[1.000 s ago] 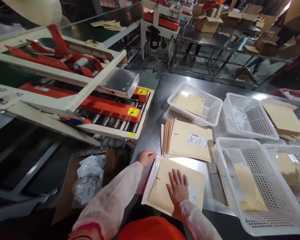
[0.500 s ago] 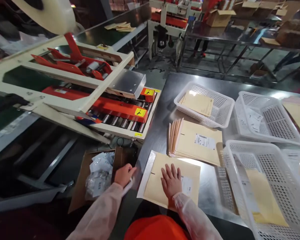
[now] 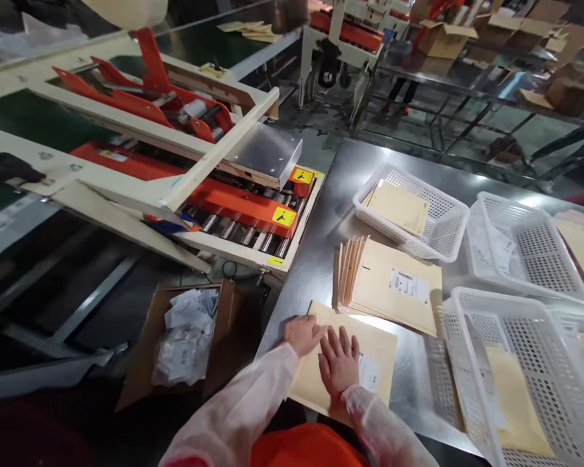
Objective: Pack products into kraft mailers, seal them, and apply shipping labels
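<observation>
A tan padded envelope (image 3: 338, 318) lies flat on the steel table near its front left edge, with a white label (image 3: 368, 372) on its right part. My right hand (image 3: 341, 363) rests on the middle of it, fingers spread. At the envelope's left side, my left hand (image 3: 302, 334) is closed over the edge, its fingertips curled near my right fingers. The white flap is out of sight, and the left hand covers part of that side. Just behind lies a fanned stack of labelled padded envelopes (image 3: 394, 292).
White perforated baskets (image 3: 460, 217) stand along the right, some with envelopes inside. A carton (image 3: 226, 305) of clear plastic packets (image 3: 185, 353) sits below the table's left edge. A red and cream roller machine (image 3: 243, 201) borders the table's far left.
My left hand has moved right, from above the carton onto the envelope's left edge. The white flap and the white strip by that hand no longer show. My right hand stays on the envelope.
</observation>
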Tool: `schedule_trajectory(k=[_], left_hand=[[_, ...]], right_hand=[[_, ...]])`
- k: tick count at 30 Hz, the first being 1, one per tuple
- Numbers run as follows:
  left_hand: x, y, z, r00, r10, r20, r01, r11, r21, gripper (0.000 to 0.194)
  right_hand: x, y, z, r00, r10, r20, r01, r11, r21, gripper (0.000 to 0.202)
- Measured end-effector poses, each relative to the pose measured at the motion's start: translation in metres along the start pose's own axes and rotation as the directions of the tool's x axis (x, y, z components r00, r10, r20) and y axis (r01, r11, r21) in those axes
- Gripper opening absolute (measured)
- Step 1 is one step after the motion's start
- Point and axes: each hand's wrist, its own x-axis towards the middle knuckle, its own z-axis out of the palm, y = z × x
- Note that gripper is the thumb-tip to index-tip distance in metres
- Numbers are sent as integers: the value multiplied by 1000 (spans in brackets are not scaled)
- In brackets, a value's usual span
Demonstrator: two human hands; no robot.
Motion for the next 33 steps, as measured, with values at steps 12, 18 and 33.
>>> schedule_trajectory(k=[12, 18, 33], left_hand=[[-112, -63, 39, 887, 383, 259, -403, 915, 26, 30], [-3, -38, -50, 933, 331, -141, -349, 927, -134, 42], [347, 223, -176, 985, -111, -136, 113, 994, 3, 57]], right_hand=[[-2, 0, 0, 998, 19, 56, -22, 998, 54, 46], [28, 99, -34, 963, 268, -7, -268, 961, -64, 61], [110, 233, -67, 929, 290, 231, -329, 931, 156, 79]])
